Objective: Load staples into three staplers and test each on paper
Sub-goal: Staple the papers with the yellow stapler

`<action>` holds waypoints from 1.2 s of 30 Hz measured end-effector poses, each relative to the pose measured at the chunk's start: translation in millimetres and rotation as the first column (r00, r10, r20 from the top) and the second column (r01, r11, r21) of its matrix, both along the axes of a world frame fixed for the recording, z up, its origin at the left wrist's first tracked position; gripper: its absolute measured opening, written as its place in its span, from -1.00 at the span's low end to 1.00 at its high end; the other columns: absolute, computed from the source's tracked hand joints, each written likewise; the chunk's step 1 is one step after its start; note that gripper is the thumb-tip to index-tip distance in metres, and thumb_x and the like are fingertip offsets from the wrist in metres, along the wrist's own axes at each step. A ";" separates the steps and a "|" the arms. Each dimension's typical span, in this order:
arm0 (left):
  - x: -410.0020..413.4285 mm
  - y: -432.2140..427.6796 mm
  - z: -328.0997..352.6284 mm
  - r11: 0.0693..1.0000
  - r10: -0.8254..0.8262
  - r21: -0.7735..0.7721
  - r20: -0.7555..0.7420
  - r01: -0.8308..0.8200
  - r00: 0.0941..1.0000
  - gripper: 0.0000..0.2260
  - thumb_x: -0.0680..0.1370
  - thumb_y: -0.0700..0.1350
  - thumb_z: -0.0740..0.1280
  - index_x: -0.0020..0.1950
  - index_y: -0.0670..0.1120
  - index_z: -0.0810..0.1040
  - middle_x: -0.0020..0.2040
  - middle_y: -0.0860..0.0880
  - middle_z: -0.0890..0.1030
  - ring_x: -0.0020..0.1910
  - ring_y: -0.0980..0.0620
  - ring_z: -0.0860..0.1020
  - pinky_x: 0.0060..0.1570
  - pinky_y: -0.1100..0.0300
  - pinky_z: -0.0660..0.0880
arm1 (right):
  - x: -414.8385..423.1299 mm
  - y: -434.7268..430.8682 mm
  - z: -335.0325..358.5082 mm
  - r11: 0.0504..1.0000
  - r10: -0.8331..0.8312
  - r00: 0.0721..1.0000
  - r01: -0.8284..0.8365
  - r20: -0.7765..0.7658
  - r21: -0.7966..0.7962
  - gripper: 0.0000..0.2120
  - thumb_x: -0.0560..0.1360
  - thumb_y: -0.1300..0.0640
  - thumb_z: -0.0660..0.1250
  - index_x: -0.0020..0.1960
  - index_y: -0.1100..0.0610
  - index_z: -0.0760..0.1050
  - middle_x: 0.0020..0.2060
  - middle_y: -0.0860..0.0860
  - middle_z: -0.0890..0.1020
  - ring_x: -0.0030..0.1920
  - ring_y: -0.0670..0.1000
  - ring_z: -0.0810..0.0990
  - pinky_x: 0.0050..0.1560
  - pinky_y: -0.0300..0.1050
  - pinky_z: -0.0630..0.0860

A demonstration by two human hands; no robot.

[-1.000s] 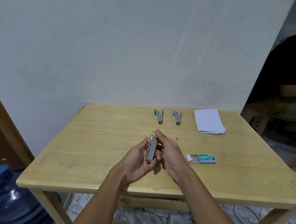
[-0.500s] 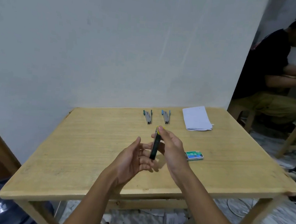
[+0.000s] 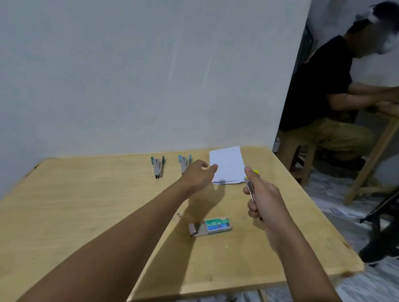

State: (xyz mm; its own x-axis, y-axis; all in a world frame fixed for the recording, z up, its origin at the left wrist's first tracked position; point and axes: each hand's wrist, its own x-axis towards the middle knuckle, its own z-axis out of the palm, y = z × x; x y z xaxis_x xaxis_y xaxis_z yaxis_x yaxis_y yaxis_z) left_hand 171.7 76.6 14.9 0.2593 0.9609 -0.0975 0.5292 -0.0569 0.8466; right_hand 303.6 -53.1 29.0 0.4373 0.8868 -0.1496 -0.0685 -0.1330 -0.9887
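Stapler (image 3: 250, 189) clenched in my right hand (image 3: 264, 203), above the table (image 3: 91, 201) beside the paper (image 3: 227, 163) — the testing step, I judge. My left hand (image 3: 196, 175) meets the sheets' near corner, fingers curled; whether it pinches them I cannot tell. Next — feed paper into the stapler's mouth.

I see a wooden table (image 3: 66, 211) carrying a green-tipped stapler (image 3: 158, 167) and blue-tipped stapler (image 3: 183, 165) along its far edge, a paper stack (image 3: 227, 164) beside them, a staple box (image 3: 213, 226) mid-table

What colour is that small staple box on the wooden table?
The small cardboard staple box is green with a blue band, seen best in the head view.
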 end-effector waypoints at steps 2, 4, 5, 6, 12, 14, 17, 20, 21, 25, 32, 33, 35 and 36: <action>24.8 22.8 -5.4 1.000 0.030 0.012 -0.112 -0.029 0.993 -0.47 0.63 0.13 0.20 0.47 -0.19 0.31 0.41 -0.16 0.43 0.32 -0.16 0.46 0.21 0.09 0.45 | 18.7 11.8 -0.4 0.999 -0.018 1.000 0.019 0.016 -0.035 -0.62 0.52 -0.25 0.32 -0.09 0.09 0.48 -0.21 -0.03 0.46 -0.45 -0.05 0.30 -0.49 -0.23 0.27; 44.1 42.1 -12.0 0.997 0.077 0.031 -0.228 -0.072 0.971 -0.45 0.63 0.13 0.20 0.45 -0.25 0.30 0.44 -0.21 0.38 0.38 -0.17 0.40 0.17 0.12 0.40 | 35.2 23.9 -1.7 0.998 -0.031 0.999 0.032 0.026 -0.055 -0.64 0.52 -0.23 0.32 -0.12 0.09 0.46 -0.22 -0.01 0.44 -0.43 -0.04 0.29 -0.47 -0.22 0.27; 51.6 50.2 -15.6 0.995 0.095 0.034 -0.273 -0.088 0.957 -0.45 0.62 0.14 0.21 0.42 -0.25 0.33 0.43 -0.22 0.37 0.36 -0.17 0.41 0.16 0.10 0.41 | 41.9 29.5 -2.5 0.998 -0.035 0.999 0.037 0.026 -0.058 -0.64 0.52 -0.22 0.33 -0.12 0.08 0.45 -0.22 -0.01 0.44 -0.42 -0.04 0.29 -0.46 -0.21 0.27; 58.1 56.8 -19.7 0.994 0.111 0.029 -0.309 -0.107 0.945 -0.46 0.60 0.16 0.23 0.39 -0.23 0.35 0.42 -0.21 0.35 0.34 -0.17 0.43 0.16 0.06 0.43 | 47.8 34.2 -3.6 0.997 -0.040 0.999 0.042 0.029 -0.063 -0.64 0.52 -0.23 0.33 -0.11 0.08 0.46 -0.22 -0.02 0.44 -0.42 -0.04 0.30 -0.45 -0.21 0.28; 77.2 80.3 -34.1 0.974 0.203 -0.008 -0.400 -0.224 0.894 -0.48 0.50 0.12 0.39 0.32 -0.13 0.39 0.37 -0.11 0.33 0.35 -0.13 0.36 0.31 0.04 0.36 | 71.9 59.3 -10.8 0.995 -0.040 0.998 0.044 0.042 -0.085 -0.63 0.50 -0.26 0.34 -0.08 0.07 0.51 -0.22 -0.04 0.49 -0.41 -0.04 0.33 -0.40 -0.16 0.31; 75.9 85.2 -37.1 0.967 0.223 -0.039 -0.336 -0.250 0.915 -0.56 0.46 0.05 0.41 0.25 -0.10 0.42 0.28 -0.08 0.40 0.28 -0.13 0.42 0.28 0.01 0.43 | 73.8 62.3 -12.7 0.995 -0.043 0.998 0.047 0.042 -0.088 -0.63 0.50 -0.26 0.34 -0.08 0.07 0.51 -0.24 -0.05 0.49 -0.42 -0.04 0.33 -0.41 -0.17 0.32; 67.6 90.4 -39.7 0.974 0.214 -0.065 -0.075 -0.218 0.974 -0.77 0.46 -0.09 0.33 0.07 -0.06 0.42 0.15 -0.10 0.55 0.10 -0.13 0.51 0.14 0.02 0.51 | 73.7 62.1 -15.1 0.997 -0.034 0.997 0.038 0.063 -0.067 -0.65 0.48 -0.23 0.38 -0.15 0.06 0.48 -0.35 -0.07 0.42 -0.45 -0.05 0.27 -0.45 -0.18 0.28; 52.6 75.0 -23.3 0.989 0.143 -0.059 0.178 -0.134 0.974 -0.87 0.55 -0.20 0.33 0.08 -0.11 0.46 0.09 -0.18 0.60 0.00 -0.14 0.58 -0.06 0.04 0.54 | 71.7 57.1 -15.4 0.997 -0.062 0.993 0.066 0.103 -0.036 -0.69 0.47 -0.17 0.43 -0.14 0.08 0.51 -0.33 0.01 0.40 -0.42 -0.03 0.26 -0.40 -0.14 0.27; 45.9 67.9 -16.4 0.993 0.112 -0.059 0.230 -0.101 0.967 -0.85 0.56 -0.20 0.35 0.12 -0.12 0.47 0.09 -0.18 0.61 0.01 -0.15 0.60 -0.03 -0.01 0.57 | 70.7 54.1 -14.3 0.996 -0.078 0.991 0.082 0.111 -0.029 -0.67 0.47 -0.15 0.44 -0.08 0.12 0.53 -0.30 0.07 0.37 -0.41 -0.03 0.24 -0.41 -0.14 0.25; 14.5 30.6 11.0 0.996 0.002 -0.085 0.421 0.037 0.907 -0.81 0.57 -0.21 0.38 0.16 -0.12 0.51 0.11 -0.17 0.66 -0.01 -0.11 0.65 0.02 -0.03 0.59 | 66.7 42.2 -5.5 0.991 -0.128 0.987 0.123 0.094 0.052 -0.66 0.49 -0.04 0.44 0.05 0.24 0.56 -0.36 0.07 0.30 -0.41 -0.02 0.19 -0.42 -0.14 0.21; -44.8 -44.2 52.2 0.986 -0.070 -0.075 0.617 0.147 0.784 -0.73 0.56 -0.23 0.39 0.26 -0.16 0.52 0.16 -0.13 0.68 0.03 -0.09 0.67 -0.08 0.12 0.62 | 20.5 6.8 31.3 0.976 0.025 0.996 -0.044 0.091 0.216 -0.85 0.49 0.03 0.47 0.01 0.04 0.58 -0.48 -0.20 0.46 -0.51 -0.16 0.32 -0.46 -0.24 0.25; -52.2 -53.2 56.9 0.986 -0.082 -0.063 0.619 0.154 0.781 -0.73 0.56 -0.23 0.39 0.25 -0.16 0.53 0.15 -0.13 0.69 0.02 -0.08 0.67 -0.08 0.12 0.62 | 12.8 1.0 34.0 0.966 0.064 0.993 -0.087 0.100 0.244 -0.89 0.51 0.07 0.45 -0.02 0.06 0.58 -0.52 -0.19 0.46 -0.55 -0.18 0.29 -0.50 -0.27 0.23; -69.6 -69.9 65.0 0.986 -0.096 -0.047 0.616 0.158 0.782 -0.75 0.56 -0.23 0.39 0.23 -0.17 0.55 0.12 -0.11 0.69 -0.03 -0.04 0.67 -0.11 0.15 0.62 | -5.3 -12.1 40.9 0.945 0.109 0.986 -0.142 0.128 0.294 -0.96 0.55 0.14 0.40 -0.05 0.11 0.57 -0.58 -0.21 0.45 -0.59 -0.19 0.30 -0.54 -0.33 0.22; -78.6 -77.4 68.0 0.987 -0.096 -0.044 0.617 0.156 0.781 -0.76 0.55 -0.22 0.39 0.22 -0.17 0.56 0.10 -0.11 0.70 -0.06 -0.02 0.67 -0.13 0.17 0.62 | -15.0 -17.9 44.3 0.936 0.118 0.984 -0.156 0.135 0.316 -0.96 0.56 0.17 0.38 -0.07 0.12 0.56 -0.60 -0.22 0.45 -0.60 -0.20 0.33 -0.54 -0.35 0.24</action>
